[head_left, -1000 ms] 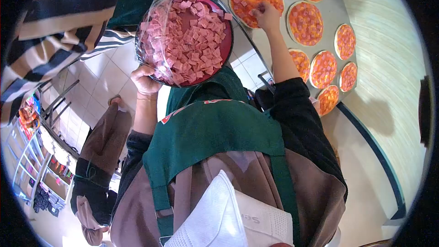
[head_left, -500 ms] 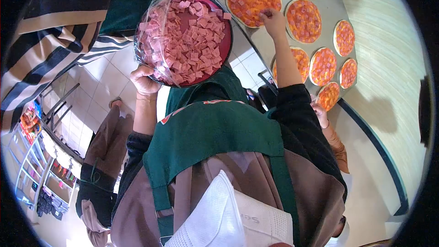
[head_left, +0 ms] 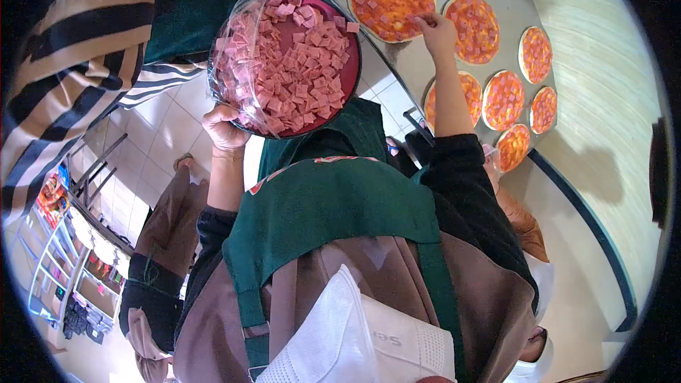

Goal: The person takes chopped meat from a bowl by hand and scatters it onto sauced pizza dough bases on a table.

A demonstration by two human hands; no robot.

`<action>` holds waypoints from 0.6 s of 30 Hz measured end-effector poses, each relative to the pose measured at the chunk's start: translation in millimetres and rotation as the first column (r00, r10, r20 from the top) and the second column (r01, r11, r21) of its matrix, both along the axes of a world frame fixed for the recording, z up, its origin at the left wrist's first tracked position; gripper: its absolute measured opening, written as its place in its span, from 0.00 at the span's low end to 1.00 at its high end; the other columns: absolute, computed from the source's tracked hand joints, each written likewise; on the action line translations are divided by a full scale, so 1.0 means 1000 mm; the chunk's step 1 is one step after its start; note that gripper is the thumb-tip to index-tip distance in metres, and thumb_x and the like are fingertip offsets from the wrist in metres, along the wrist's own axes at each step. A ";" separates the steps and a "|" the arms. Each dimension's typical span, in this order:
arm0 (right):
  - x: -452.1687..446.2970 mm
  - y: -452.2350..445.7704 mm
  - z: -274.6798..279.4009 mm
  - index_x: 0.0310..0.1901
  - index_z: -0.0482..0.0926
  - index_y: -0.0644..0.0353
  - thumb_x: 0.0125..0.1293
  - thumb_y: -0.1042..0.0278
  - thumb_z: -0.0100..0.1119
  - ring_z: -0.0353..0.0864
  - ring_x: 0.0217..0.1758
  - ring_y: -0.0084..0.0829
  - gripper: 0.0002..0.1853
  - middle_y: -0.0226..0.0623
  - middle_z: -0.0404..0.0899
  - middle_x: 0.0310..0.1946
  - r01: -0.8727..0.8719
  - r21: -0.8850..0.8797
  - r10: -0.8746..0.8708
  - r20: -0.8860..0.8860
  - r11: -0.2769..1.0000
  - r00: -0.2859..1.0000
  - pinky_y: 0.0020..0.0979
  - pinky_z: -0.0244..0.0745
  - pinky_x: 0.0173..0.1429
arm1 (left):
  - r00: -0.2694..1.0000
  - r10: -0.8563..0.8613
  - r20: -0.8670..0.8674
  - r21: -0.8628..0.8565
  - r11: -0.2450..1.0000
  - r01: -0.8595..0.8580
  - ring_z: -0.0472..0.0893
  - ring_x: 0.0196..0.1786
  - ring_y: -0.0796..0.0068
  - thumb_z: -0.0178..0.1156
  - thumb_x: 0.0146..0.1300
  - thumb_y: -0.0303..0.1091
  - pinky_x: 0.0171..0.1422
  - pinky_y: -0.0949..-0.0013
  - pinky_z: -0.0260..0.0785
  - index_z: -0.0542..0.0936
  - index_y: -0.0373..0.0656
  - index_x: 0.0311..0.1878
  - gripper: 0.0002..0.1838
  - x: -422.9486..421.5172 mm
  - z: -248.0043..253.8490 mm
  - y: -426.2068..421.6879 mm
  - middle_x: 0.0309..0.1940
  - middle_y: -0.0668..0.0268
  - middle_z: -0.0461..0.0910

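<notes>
My left hand (head_left: 225,128) is closed on the near-left rim of a round dark-edged bowl (head_left: 350,71) with a red inside. Small square slices of pink ham (head_left: 301,78) fill much of it, and clear plastic wrap (head_left: 237,60) covers its left side. Over the right edge of a large sauced pizza (head_left: 391,3), the fingers of my right hand (head_left: 438,32) are pinched together. Whatever lies between those fingertips is too small to make out. Ham squares are scattered on this pizza and on a neighbouring pizza (head_left: 472,30).
Several more pizzas, large and small, lie on the metal table (head_left: 418,64). Another person's hand (head_left: 491,159) is by the small pizza (head_left: 512,147) at the near end. A person in striped clothing (head_left: 78,50) stands at left, and another in brown trousers (head_left: 170,220) behind.
My right hand has shifted slightly right along the large pizza's edge, still pinched. The bowl stays in my left hand. The other person's arm at right has moved a little.
</notes>
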State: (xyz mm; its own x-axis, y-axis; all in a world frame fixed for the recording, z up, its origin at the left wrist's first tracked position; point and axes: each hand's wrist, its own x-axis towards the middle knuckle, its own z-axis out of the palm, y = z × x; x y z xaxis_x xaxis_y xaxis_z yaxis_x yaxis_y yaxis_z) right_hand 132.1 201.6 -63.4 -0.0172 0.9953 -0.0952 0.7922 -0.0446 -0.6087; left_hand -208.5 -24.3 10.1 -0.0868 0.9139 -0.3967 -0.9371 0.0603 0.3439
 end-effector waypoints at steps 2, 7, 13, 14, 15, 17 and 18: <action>0.006 0.005 -0.002 0.32 0.80 0.61 0.48 0.64 0.62 0.78 0.27 0.28 0.11 0.38 0.79 0.24 0.009 -0.019 -0.009 -0.010 1.000 1.000 0.27 0.70 0.33 | 0.999 -0.012 0.038 0.058 0.998 0.010 0.66 0.56 0.59 0.46 0.31 0.25 0.64 0.61 0.54 0.61 0.35 0.57 0.39 -0.003 -0.006 -0.001 0.53 0.57 0.67; 0.006 0.011 -0.017 0.32 0.80 0.61 0.48 0.65 0.62 0.78 0.27 0.31 0.11 0.39 0.79 0.24 -0.040 -0.160 0.017 -0.146 0.986 0.989 0.30 0.71 0.34 | 1.000 -0.008 0.014 0.012 1.000 0.008 0.67 0.56 0.59 0.46 0.31 0.25 0.64 0.61 0.54 0.62 0.35 0.57 0.38 -0.002 -0.004 0.000 0.53 0.57 0.68; -0.011 0.002 -0.012 0.30 0.80 0.59 0.48 0.65 0.62 0.74 0.23 0.26 0.09 0.36 0.76 0.20 -0.155 0.007 0.153 0.118 0.988 0.981 0.27 0.69 0.31 | 1.000 -0.012 -0.015 -0.024 1.000 0.012 0.68 0.55 0.60 0.46 0.30 0.26 0.63 0.62 0.55 0.63 0.35 0.56 0.39 -0.002 -0.002 0.004 0.53 0.58 0.68; -0.008 0.002 -0.005 0.29 0.79 0.60 0.48 0.65 0.63 0.73 0.23 0.24 0.09 0.35 0.76 0.19 -0.065 -0.045 0.066 0.020 0.997 0.998 0.26 0.68 0.30 | 1.000 -0.003 -0.029 -0.063 0.998 0.001 0.68 0.54 0.60 0.46 0.29 0.26 0.63 0.63 0.55 0.63 0.35 0.56 0.39 -0.003 -0.006 0.003 0.52 0.58 0.68; -0.006 0.002 0.002 0.28 0.79 0.61 0.48 0.65 0.63 0.73 0.23 0.23 0.09 0.33 0.75 0.19 0.019 -0.106 -0.027 -0.073 0.994 0.997 0.25 0.68 0.30 | 0.999 0.007 -0.044 -0.102 0.995 -0.011 0.68 0.54 0.61 0.47 0.29 0.27 0.63 0.63 0.55 0.63 0.35 0.56 0.39 -0.003 -0.007 0.004 0.52 0.58 0.69; 0.004 0.009 -0.007 0.29 0.79 0.62 0.48 0.64 0.63 0.72 0.22 0.22 0.10 0.32 0.75 0.19 0.071 -0.042 -0.076 -0.151 0.997 0.986 0.25 0.67 0.29 | 0.999 0.002 -0.043 -0.084 0.996 -0.006 0.68 0.54 0.60 0.47 0.29 0.27 0.63 0.63 0.55 0.63 0.34 0.56 0.39 -0.002 -0.003 0.005 0.52 0.58 0.69; 0.007 0.013 -0.009 0.29 0.79 0.63 0.49 0.64 0.63 0.71 0.21 0.22 0.10 0.31 0.74 0.18 0.128 0.021 -0.120 -0.231 0.992 0.966 0.24 0.67 0.29 | 0.999 -0.002 -0.042 -0.064 0.998 -0.001 0.68 0.54 0.60 0.47 0.29 0.27 0.63 0.63 0.55 0.63 0.34 0.56 0.39 -0.002 0.000 0.007 0.52 0.58 0.69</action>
State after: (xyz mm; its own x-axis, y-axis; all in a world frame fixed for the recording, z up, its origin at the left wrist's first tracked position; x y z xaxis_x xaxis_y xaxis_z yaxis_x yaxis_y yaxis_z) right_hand 139.5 214.6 -72.7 0.0889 0.9937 -0.0682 0.6216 -0.1089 -0.7757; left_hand -210.0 -17.0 9.8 -0.1041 0.8866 -0.4508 -0.9219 0.0840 0.3783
